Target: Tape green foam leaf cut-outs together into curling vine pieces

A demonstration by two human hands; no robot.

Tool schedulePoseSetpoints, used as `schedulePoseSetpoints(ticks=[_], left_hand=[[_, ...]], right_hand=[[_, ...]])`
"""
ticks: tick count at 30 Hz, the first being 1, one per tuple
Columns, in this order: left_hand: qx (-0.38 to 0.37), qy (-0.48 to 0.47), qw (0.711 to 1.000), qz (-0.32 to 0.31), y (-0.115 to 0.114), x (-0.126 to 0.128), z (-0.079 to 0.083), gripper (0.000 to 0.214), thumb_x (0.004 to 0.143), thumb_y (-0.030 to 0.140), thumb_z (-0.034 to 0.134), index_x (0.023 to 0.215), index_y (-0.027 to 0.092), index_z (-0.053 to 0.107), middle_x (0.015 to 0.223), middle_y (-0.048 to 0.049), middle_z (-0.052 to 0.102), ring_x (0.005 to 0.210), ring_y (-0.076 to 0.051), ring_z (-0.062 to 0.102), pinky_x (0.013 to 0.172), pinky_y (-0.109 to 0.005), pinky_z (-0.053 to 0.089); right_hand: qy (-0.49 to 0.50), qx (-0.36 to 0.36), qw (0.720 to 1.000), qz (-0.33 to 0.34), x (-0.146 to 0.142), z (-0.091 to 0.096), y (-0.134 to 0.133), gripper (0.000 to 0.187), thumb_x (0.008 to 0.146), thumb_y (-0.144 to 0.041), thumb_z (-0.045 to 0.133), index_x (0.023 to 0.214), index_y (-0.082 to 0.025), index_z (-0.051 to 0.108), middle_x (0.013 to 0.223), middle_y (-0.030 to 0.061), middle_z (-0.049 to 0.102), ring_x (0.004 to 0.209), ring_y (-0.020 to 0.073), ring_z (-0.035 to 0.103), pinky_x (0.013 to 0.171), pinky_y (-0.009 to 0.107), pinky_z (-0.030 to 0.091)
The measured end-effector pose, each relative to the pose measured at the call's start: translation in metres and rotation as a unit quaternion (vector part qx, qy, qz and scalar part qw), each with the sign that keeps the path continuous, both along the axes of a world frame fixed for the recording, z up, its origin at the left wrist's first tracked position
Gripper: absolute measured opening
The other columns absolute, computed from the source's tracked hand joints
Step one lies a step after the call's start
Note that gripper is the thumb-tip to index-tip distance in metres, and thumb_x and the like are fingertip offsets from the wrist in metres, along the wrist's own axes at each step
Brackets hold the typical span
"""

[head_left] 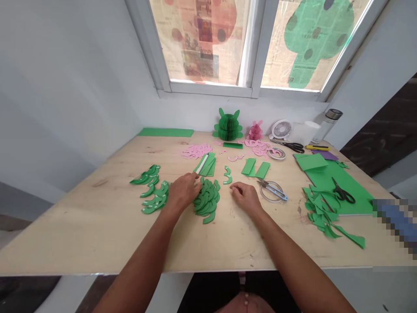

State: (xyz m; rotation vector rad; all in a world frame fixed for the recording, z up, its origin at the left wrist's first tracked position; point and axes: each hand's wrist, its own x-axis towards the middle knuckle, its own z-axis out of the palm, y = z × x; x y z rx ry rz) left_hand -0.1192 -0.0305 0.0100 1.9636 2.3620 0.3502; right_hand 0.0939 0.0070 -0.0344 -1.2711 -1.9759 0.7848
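My left hand [183, 191] rests on the table with its fingers curled. Its fingertips are beside a pile of green curved paper pieces [207, 200] and at the lower end of a slim white stick [202, 164]; whether they grip anything is hidden. To its left lie green curved pieces with white patches [156, 201]. My right hand [246, 198] has thumb and index finger drawn together at their tips; anything between them is too small to make out. Just up and left of those fingertips is a wavy green paper piece [229, 177] with white patches.
Folded green papers [262, 169], small scissors [273, 190] on a tape ring, green scraps [321, 208] and black scissors [343, 191] are at right. Pink cutouts [197, 151], a green honeycomb paper figure [229, 126], a small fan [281, 129] and a bottle [325, 126] stand farther back.
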Motion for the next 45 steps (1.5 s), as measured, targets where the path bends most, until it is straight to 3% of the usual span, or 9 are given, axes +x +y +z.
schedulePoseSetpoints(ticks=[6, 17, 25, 33, 39, 42, 45], left_hand=[[-0.022, 0.003, 0.999, -0.036, -0.002, 0.006, -0.003, 0.033, 0.076, 0.026, 0.049, 0.108, 0.019, 0.056, 0.099, -0.0077, 0.066, 0.091, -0.023, 0.061, 0.066, -0.027, 0.041], [-0.033, -0.097, 0.992, -0.076, 0.006, -0.009, -0.019, 0.039, 0.069, 0.016, 0.053, 0.108, 0.02, 0.052, 0.082, -0.0006, 0.065, 0.078, -0.016, 0.061, 0.061, -0.023, 0.038], [-0.018, -0.134, 0.988, -0.075, 0.007, -0.014, -0.019, 0.033, 0.069, 0.023, 0.055, 0.103, 0.021, 0.054, 0.08, 0.0, 0.064, 0.073, -0.016, 0.06, 0.059, -0.023, 0.037], [-0.001, -0.158, 0.985, -0.076, 0.007, -0.014, -0.021, 0.036, 0.064, 0.014, 0.054, 0.099, 0.021, 0.056, 0.072, 0.0014, 0.063, 0.069, -0.016, 0.059, 0.058, -0.023, 0.036], [0.005, -0.193, 0.979, -0.071, 0.01, -0.018, -0.025, 0.034, 0.066, 0.019, 0.054, 0.1, 0.021, 0.056, 0.07, 0.0022, 0.062, 0.067, -0.015, 0.059, 0.057, -0.023, 0.038], [0.015, -0.268, 0.961, -0.073, 0.011, -0.02, -0.026, 0.033, 0.065, 0.025, 0.054, 0.098, 0.019, 0.056, 0.066, 0.0029, 0.06, 0.063, -0.014, 0.058, 0.055, -0.023, 0.039], [0.033, -0.377, 0.923, -0.074, 0.009, -0.022, -0.025, 0.034, 0.062, 0.029, 0.056, 0.094, 0.018, 0.057, 0.059, 0.0044, 0.055, 0.057, -0.014, 0.054, 0.053, -0.023, 0.04]], right_hand=[[0.012, 0.008, 1.0, -0.007, 0.001, -0.001, -0.003, 0.023, 0.077, -0.025, 0.047, 0.084, -0.02, 0.069, 0.066, 0.0012, 0.067, 0.059, 0.0152, 0.057, 0.057, 0.023, 0.038], [0.01, 0.032, 0.999, -0.032, -0.001, -0.002, -0.007, 0.025, 0.077, -0.025, 0.046, 0.084, -0.018, 0.069, 0.065, 0.0014, 0.067, 0.056, 0.0142, 0.057, 0.055, 0.023, 0.04], [-0.001, 0.046, 0.998, -0.038, -0.001, -0.003, -0.006, 0.025, 0.076, -0.024, 0.046, 0.084, -0.018, 0.069, 0.066, 0.0017, 0.067, 0.056, 0.0143, 0.056, 0.054, 0.023, 0.039], [-0.004, 0.054, 0.998, -0.034, -0.003, -0.002, -0.008, 0.025, 0.076, -0.024, 0.045, 0.084, -0.018, 0.068, 0.065, 0.0014, 0.066, 0.057, 0.0146, 0.057, 0.056, 0.023, 0.04], [-0.003, 0.047, 0.998, -0.031, -0.002, -0.003, -0.007, 0.024, 0.077, -0.024, 0.046, 0.084, -0.018, 0.068, 0.067, 0.0018, 0.068, 0.057, 0.0147, 0.057, 0.055, 0.023, 0.039], [-0.003, 0.04, 0.999, -0.028, -0.001, -0.002, -0.007, 0.024, 0.077, -0.025, 0.047, 0.084, -0.019, 0.069, 0.068, 0.0021, 0.068, 0.059, 0.0151, 0.058, 0.057, 0.023, 0.04], [-0.001, 0.031, 0.999, -0.023, -0.001, -0.002, -0.006, 0.024, 0.076, -0.025, 0.047, 0.084, -0.019, 0.069, 0.067, 0.0019, 0.068, 0.058, 0.0148, 0.058, 0.056, 0.023, 0.039]])
